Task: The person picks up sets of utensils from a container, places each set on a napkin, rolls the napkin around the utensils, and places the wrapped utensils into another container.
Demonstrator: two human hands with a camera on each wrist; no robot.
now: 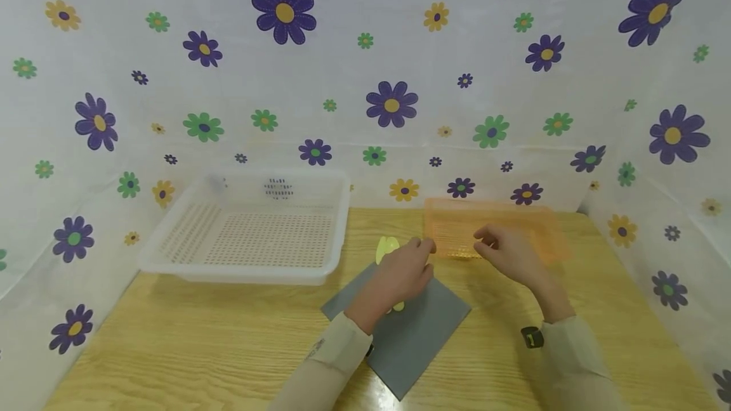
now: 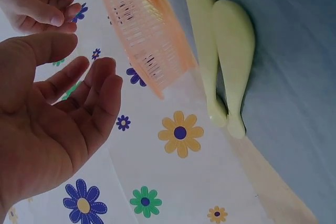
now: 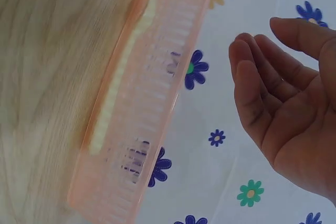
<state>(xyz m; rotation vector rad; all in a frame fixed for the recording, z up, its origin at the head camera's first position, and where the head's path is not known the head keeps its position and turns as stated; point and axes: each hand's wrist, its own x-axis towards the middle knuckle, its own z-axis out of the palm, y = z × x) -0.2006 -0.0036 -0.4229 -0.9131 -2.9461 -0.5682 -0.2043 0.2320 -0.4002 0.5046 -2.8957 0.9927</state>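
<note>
On a grey mat [image 1: 411, 341] lie two long pale yellow-green pieces [image 2: 236, 40], side by side, broad at one end and narrow at the other; their exact kind is unclear. My left hand [image 1: 401, 273] hovers above them, hiding their middle in the head view, its fingers loosely bent and holding nothing. At the near edge of an orange slotted basket [image 1: 485, 205], my right hand [image 1: 507, 254] hangs in the air, fingers relaxed around nothing. Through that basket's wall a long pale yellow piece [image 3: 118, 82] shows in the right wrist view.
A large white perforated basket [image 1: 228, 269] stands at the back left of the wooden table [image 1: 188, 341]. Flower-printed white sheeting [image 1: 342, 68] rises behind the table and along both sides. The orange basket sits at the back right, close to the sheeting.
</note>
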